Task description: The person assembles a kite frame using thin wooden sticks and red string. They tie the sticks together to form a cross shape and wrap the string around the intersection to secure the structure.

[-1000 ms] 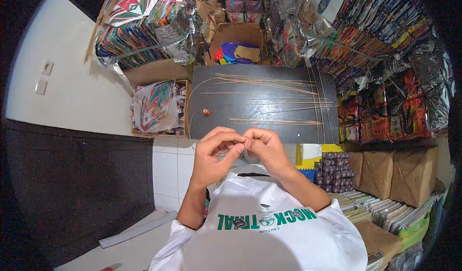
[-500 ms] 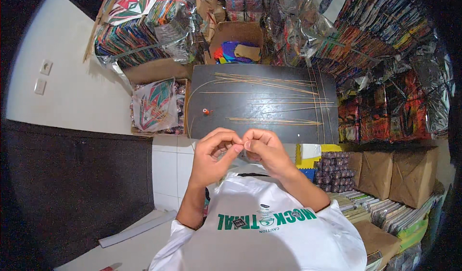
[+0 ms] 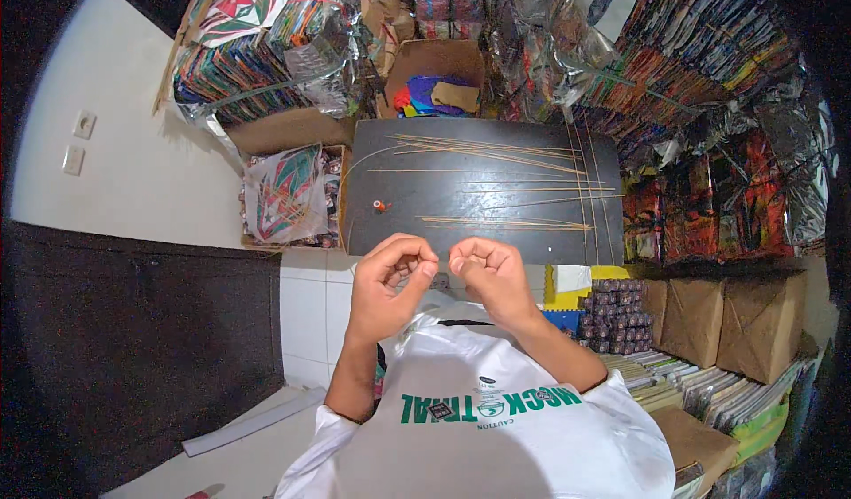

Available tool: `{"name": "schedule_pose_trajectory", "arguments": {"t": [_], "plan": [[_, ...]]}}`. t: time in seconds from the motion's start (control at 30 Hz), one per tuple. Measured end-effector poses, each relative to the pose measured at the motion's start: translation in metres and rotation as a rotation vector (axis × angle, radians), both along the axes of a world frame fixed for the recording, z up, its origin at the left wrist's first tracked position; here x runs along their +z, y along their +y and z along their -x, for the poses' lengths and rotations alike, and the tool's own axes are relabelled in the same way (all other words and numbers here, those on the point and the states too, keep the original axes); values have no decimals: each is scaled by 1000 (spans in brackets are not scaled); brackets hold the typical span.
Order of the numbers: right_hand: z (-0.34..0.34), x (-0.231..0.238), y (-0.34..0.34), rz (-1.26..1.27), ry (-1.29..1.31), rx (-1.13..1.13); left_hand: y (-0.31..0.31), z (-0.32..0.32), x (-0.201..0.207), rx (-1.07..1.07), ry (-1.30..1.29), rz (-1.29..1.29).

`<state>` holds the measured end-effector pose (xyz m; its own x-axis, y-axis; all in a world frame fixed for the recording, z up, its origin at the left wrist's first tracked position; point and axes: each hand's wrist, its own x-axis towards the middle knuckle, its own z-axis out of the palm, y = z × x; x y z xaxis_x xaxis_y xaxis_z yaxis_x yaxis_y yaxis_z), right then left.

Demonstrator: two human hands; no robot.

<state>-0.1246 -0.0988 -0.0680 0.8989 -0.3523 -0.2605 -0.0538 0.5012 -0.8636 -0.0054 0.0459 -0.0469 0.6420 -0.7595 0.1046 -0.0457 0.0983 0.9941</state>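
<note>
Both hands are raised just in front of the dark table (image 3: 514, 244), a small gap between their fingertips. My left hand (image 3: 390, 284) is closed, thumb pressed to the forefinger. My right hand (image 3: 493, 279) makes a similar pinch facing it. Whatever the fingers hold, if anything, is too fine to make out. Beyond my left hand, a small orange-and-white spool (image 3: 379, 205) rests on the tabletop. Thin bamboo sticks (image 3: 496, 225) lie in a loose group nearest the hands, and more thin sticks (image 3: 487, 148) spread across the far side.
A thin strip (image 3: 352, 189) curves along the table's left end. Left of it stands a carton (image 3: 333, 199) topped with a printed kite sheet (image 3: 285, 196). Bundled, plastic-wrapped stacks (image 3: 709, 47) crowd the far right. Brown paper parcels (image 3: 761, 326) sit at the right.
My hands have drawn apart sideways from fingertips touching to a small gap. Both keep their pinch. The sticks and spool look unmoved.
</note>
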Motion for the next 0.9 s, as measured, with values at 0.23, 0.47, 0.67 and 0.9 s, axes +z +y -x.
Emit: {"name": "schedule_pose_trajectory", "arguments": {"t": [0.23, 0.47, 0.67, 0.9], "plan": [[-4, -6, 3, 215, -2, -69, 0, 1, 6, 60, -55, -17], [-8, 1, 10, -62, 12, -19, -3, 5, 0, 70, -101, -25], [-5, -5, 8, -152, -23, 18, -4, 5, -3, 84, -159, -59], [-4, -3, 10, -174, -9, -36, -5, 8, -1, 70, -198, -78]]}}
